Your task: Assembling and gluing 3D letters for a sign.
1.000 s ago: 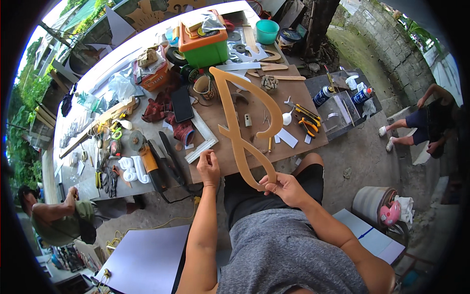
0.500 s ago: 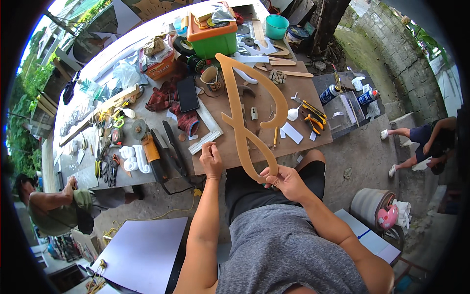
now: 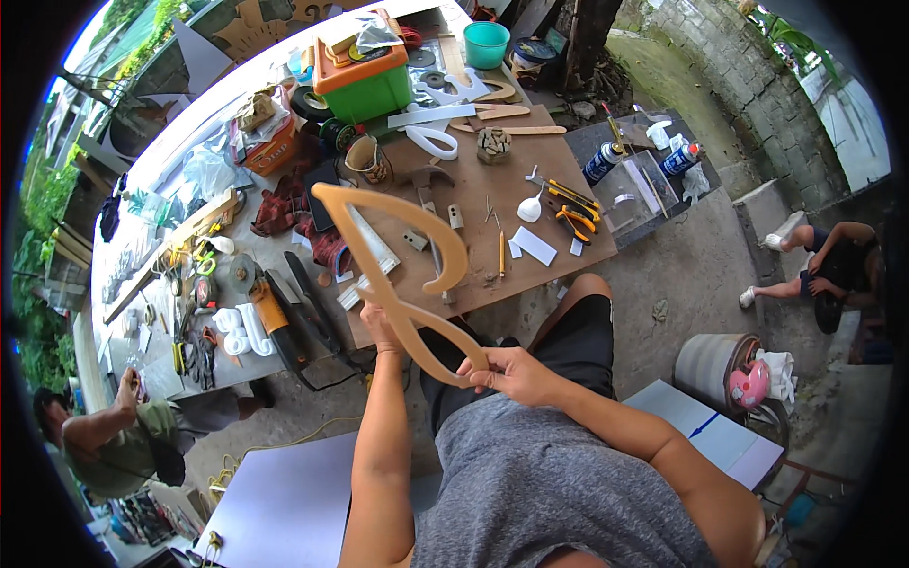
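A tan, flat cutout shaped like a looping script letter (image 3: pixel 454 248) is held tilted above the table's near edge. My right hand (image 3: pixel 511 376) grips its lower loop between thumb and fingers. My left hand (image 3: pixel 381 327) is raised beside the cutout's middle, where the strokes cross; its fingers are partly hidden behind the piece, so whether they touch it is unclear. Beyond the cutout lie a hammer (image 3: pixel 426 177), a pencil (image 3: pixel 501 254) and a white L-shaped strip (image 3: pixel 377 256), partly covered by the piece.
Orange-black pliers (image 3: pixel 574 223) and white paper pieces (image 3: pixel 534 245) lie right. An angle grinder (image 3: pixel 270 317) and white cut letters (image 3: pixel 243 331) lie left. A green bin with orange lid (image 3: pixel 365 85) stands at the back. One person sits left (image 3: pixel 123 431), another right (image 3: pixel 838 260).
The cutout has moved left and toward me in my right hand. My left hand has shifted slightly left and is now partly behind it. The whole view has turned a little.
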Demonstrator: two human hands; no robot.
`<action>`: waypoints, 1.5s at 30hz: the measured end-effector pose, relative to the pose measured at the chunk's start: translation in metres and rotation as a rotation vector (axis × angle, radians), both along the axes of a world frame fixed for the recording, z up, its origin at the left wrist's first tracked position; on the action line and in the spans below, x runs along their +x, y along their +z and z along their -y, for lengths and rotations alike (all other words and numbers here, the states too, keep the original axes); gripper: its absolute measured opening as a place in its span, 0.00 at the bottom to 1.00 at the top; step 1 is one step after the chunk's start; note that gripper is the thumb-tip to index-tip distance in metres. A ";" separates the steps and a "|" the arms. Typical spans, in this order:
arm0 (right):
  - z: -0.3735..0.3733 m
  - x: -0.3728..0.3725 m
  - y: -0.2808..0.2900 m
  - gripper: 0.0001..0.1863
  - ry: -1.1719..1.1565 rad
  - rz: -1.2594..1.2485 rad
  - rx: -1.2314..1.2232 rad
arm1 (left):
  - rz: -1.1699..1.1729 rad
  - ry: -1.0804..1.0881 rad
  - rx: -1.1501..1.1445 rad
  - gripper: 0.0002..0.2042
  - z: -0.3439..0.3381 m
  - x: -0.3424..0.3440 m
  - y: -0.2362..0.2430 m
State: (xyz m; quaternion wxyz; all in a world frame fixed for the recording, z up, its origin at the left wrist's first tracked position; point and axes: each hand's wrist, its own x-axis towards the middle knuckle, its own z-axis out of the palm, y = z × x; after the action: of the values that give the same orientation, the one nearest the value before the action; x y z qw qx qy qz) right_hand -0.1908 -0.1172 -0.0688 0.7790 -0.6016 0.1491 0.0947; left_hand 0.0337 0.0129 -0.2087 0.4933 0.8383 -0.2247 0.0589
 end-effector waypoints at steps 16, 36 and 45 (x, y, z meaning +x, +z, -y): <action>0.073 0.117 0.019 0.15 -0.256 0.278 -0.246 | -0.158 -0.018 0.001 0.07 0.000 -0.014 0.010; 0.192 0.381 0.010 0.13 -0.451 0.075 -0.245 | -0.075 -0.027 0.059 0.05 0.015 -0.022 0.016; 0.189 0.408 -0.015 0.12 -0.447 0.006 -0.147 | -0.032 -0.018 0.074 0.06 0.013 -0.016 0.015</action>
State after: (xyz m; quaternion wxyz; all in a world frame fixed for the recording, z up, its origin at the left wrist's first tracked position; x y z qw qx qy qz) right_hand 0.2174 -0.3065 -0.0842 0.7353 -0.6088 0.2829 -0.0930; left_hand 0.0176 0.0002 -0.1939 0.4659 0.8548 -0.2263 0.0325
